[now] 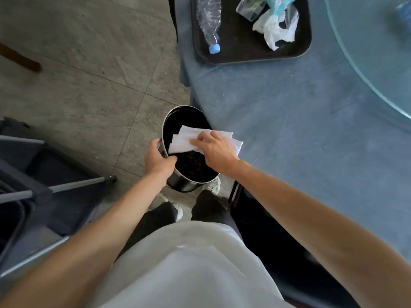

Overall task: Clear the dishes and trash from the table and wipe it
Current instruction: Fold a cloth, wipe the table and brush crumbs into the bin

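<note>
Sweeping, head view: crumbs look to be going off the table edge into a bin held just below it, judged from how cloth and bin meet.
Left hand [159, 157]: curled round the near rim of the round metal bin with a dark inside [165, 127], thumb over the lip; it holds the bin tilted and tucked against the table edge, probably so its mouth catches what comes off.
Right hand [214, 150]: fingers lie fairly flat on the folded white cloth [181, 142], pressing it down; whether the thumb pinches underneath cannot be told.
Cloth position: half on the blue-covered table [300, 134], half overhanging the bin mouth, which suits dragging debris across the edge.
Bin contents: dark speckled matter at the bottom; what it is cannot be told.
Tray: a black rectangular tray [240, 54] sits at the far table edge, well apart from the hands, gathering trash in one place: a crushed clear plastic bottle with a blue cap [210, 23] and crumpled white plastic wrappers [275, 30].
Glass turntable [367, 52]: a round pale-green pane on the right.
Progress: trash remains on the tray, so clearing seems unfinished.
</note>
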A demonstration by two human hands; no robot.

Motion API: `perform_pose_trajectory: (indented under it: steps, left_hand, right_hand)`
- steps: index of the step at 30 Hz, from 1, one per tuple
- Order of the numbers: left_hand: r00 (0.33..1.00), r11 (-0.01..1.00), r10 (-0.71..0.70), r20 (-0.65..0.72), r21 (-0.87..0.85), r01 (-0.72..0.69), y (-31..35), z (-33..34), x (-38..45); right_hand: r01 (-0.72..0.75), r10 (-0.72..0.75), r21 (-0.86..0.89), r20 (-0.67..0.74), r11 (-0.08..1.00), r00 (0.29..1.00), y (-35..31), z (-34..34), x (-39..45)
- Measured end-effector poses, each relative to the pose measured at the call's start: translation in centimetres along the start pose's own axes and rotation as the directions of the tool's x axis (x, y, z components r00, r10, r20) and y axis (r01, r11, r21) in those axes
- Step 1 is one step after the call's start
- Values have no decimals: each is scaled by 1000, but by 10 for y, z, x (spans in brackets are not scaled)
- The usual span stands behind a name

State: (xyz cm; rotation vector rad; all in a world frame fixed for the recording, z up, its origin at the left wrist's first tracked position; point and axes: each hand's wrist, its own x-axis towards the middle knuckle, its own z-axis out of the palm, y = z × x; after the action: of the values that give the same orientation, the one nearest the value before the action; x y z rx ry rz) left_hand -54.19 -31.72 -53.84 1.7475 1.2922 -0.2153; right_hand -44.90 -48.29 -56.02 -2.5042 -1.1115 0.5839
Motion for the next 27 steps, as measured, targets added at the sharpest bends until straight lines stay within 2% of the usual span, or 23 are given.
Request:
perform_pose_trajectory:
  steps: [2, 4, 6, 8, 11, 14, 15, 16, 17, 19, 20, 21, 22, 25, 27]
  left_hand:
    - [1000, 1000, -13, 7, -13, 13, -1, -4, 0]
    - [999, 999, -36, 20, -30, 37, -5, -9, 3]
    - [998, 998, -47, 30, -37, 48, -9, -11, 3]
    - [998, 998, -45, 33, -39, 46, -13, -12, 3]
    - [998, 998, -53, 28, -44, 54, -20, -10, 8]
    - [997, 997, -53, 51, -58, 55, -26, -10, 11]
    - [997, 997, -54, 56, -60, 57, -29, -10, 13]
    - [997, 997, -51, 56, -62, 55, -31, -11, 14]
    - [997, 997, -51, 52, -63, 54, -33, -12, 16]
    - [999, 999, -32, 37, -42, 33, -36, -15, 16]
    - [999, 1000, -15, 30, -15, 15, -39, -17, 15]
    - [1000, 1000, -2, 28, -5, 2, -43, -20, 14]
    - [1000, 1000, 7, 29, -16, -6, -49, -23, 13]
    - [999, 1000, 28, 28, -12, -27, -68, -33, 19]
    - [999, 1000, 23, 36, 4, -24, -77, -37, 27]
  right_hand:
    - [-11, 15, 72, -56, 997, 998, -10, 0, -7]
    - [-105, 140, 155, -239, 982, 961, -2, -11, -7]
    - [-202, 266, 198, -395, 959, 879, 21, -34, -4]
    - [-311, 379, 217, -484, 925, 789, 54, -61, 0]
    - [-498, 551, 249, -496, 831, 671, 108, -90, 5]
    - [-649, 692, 258, -388, 716, 609, 113, -76, 14]
    - [-646, 681, 236, -378, 726, 627, 97, -63, 17]
    - [-610, 632, 194, -382, 768, 674, 76, -46, 19]
    - [-542, 552, 138, -364, 829, 750, 51, -28, 19]
    - [-323, 321, 24, -205, 946, 925, -1, 7, 11]
    - [-216, 216, 5, -78, 976, 973, -23, 24, 4]
    - [-158, 158, 19, 19, 987, 987, -41, 40, -4]
    - [-155, 153, 51, 39, 987, 987, -56, 54, -13]
    - [-325, 350, 227, -79, 918, 933, -74, 72, -20]
    - [-380, 418, 267, -100, 886, 903, -74, 69, -12]
